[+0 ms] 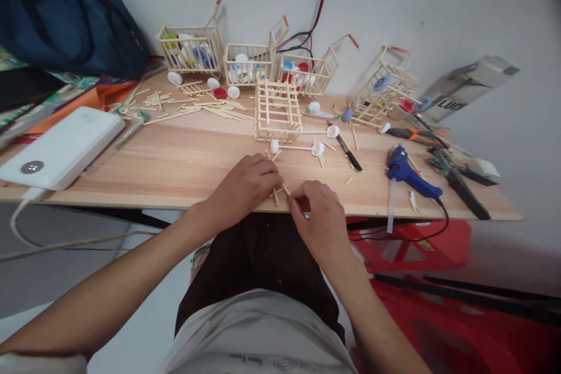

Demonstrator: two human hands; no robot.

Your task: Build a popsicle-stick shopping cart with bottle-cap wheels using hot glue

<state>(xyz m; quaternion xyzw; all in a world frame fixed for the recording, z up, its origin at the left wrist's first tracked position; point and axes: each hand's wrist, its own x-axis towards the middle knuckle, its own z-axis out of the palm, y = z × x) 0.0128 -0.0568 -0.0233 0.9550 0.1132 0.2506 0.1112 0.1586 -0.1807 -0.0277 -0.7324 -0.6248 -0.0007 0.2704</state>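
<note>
My left hand (248,186) rests curled at the front edge of the wooden board (175,158), fingers closed over small wooden sticks (277,193). My right hand (316,210) pinches the end of one short stick just right of them. Both hands meet over this little stick assembly. Behind them stands an unfinished stick cart frame (277,110), with an axle stick carrying white bottle-cap wheels (296,148) lying in front of it.
Three finished stick carts (193,47) holding bottle caps line the wall; another cart (385,90) lies tipped at the right. A blue glue gun (407,174), a black craft knife (349,153), pliers (416,135), loose sticks (205,106) and a white power bank (61,146) lie on the board.
</note>
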